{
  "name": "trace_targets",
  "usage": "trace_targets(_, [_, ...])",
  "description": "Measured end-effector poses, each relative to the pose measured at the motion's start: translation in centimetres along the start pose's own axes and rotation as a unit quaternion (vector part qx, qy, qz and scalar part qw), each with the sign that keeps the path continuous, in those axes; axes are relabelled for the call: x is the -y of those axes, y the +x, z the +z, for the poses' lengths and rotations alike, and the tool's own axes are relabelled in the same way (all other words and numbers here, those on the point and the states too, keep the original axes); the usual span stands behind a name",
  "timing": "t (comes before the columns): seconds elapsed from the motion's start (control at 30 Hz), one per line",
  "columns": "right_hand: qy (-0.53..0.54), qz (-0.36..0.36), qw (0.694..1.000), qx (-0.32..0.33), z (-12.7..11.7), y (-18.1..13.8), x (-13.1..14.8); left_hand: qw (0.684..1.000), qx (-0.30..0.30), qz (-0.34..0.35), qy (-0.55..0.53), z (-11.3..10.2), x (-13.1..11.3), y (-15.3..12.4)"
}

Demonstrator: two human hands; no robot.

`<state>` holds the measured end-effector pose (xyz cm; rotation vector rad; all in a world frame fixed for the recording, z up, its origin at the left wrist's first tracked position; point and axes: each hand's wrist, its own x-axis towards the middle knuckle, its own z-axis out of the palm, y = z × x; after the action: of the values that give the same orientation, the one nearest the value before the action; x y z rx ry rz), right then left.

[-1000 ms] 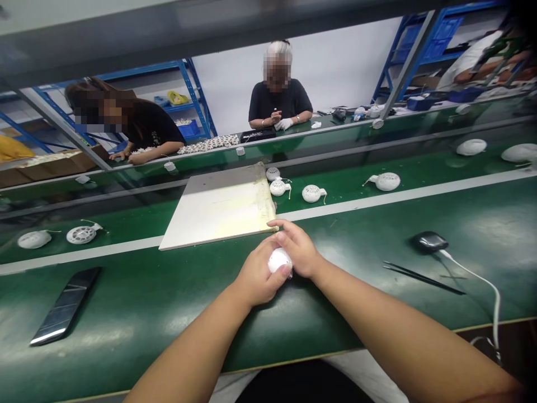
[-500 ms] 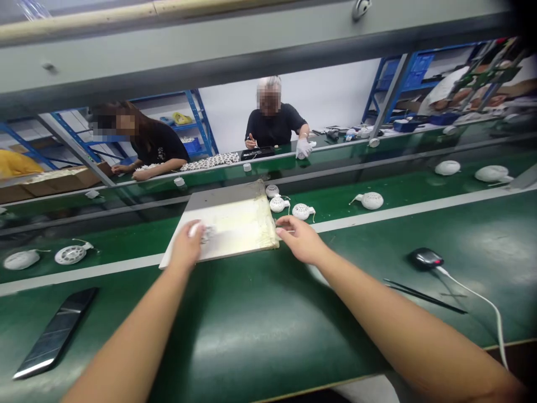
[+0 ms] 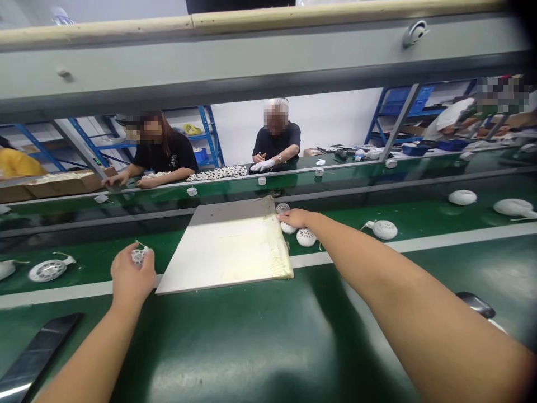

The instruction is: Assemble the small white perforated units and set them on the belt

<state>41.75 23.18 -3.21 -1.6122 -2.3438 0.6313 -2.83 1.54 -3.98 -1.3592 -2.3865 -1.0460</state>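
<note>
My left hand (image 3: 131, 275) is closed on a small round white vented part (image 3: 139, 256), holding it over the green belt just left of the white board (image 3: 222, 249). My right hand (image 3: 297, 218) reaches far forward to the board's far right corner. Its fingers lie on a white vented part (image 3: 288, 228) in a cluster with two more white parts (image 3: 306, 237), one (image 3: 282, 207) behind it; whether they grip it I cannot make out.
Another white vented part (image 3: 47, 270) lies left on the green belt (image 3: 251, 347); more lie to the right (image 3: 384, 229). A dark phone (image 3: 33, 358) sits near left, a black device (image 3: 474, 304) near right. Two people work across the line behind a rail.
My hands have parted: the left carried the white part from the middle across the board to the belt at left. The right has stretched forward onto the cluster of parts.
</note>
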Motion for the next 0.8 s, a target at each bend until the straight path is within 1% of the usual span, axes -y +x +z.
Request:
trace_targets(0.13, [-0.044, -0.018, 0.998, 0.029, 0.6, -0.7, -0.4, 0.994, 0.062, 0.032, -0.080, -1.6, -2.6, -5.5])
trace_targets(0.27, [-0.067, -0.023, 0.996, 0.045, 0.6, -2.6, -0.5, 0.977, 0.129, 0.104, -0.136, -2.8, -6.1, -10.1])
trace_targets(0.4, [-0.084, -0.010, 0.996, 0.002, -0.3, -5.0, -0.3, 0.950, 0.175, 0.178, -0.189, -3.5, -10.0, -13.2])
trace_targets(0.5, [-0.086, -0.021, 0.996, -0.032, -1.4, -7.4, 0.2, 0.931, 0.211, 0.198, -0.224, -3.6, -12.3, -14.9])
trace_targets(0.6, [-0.090, -0.062, 0.993, -0.044, -2.3, -10.7, 0.9, 0.916, 0.243, 0.206, -0.244, -3.1, -14.4, -16.2])
trace_targets(0.67, [-0.096, -0.099, 0.989, -0.045, -2.4, -13.4, 1.4, 0.906, 0.257, 0.220, -0.252, -2.6, -15.7, -17.0])
trace_targets(0.73, [-0.120, -0.160, 0.979, -0.045, -1.9, -16.3, 1.9, 0.902, 0.256, 0.247, -0.245, -1.9, -16.9, -17.8])
trace_targets(0.8, [-0.165, -0.235, 0.957, -0.049, -0.7, -19.1, 2.1, 0.899, 0.243, 0.289, -0.220, -0.9, -18.0, -18.5])
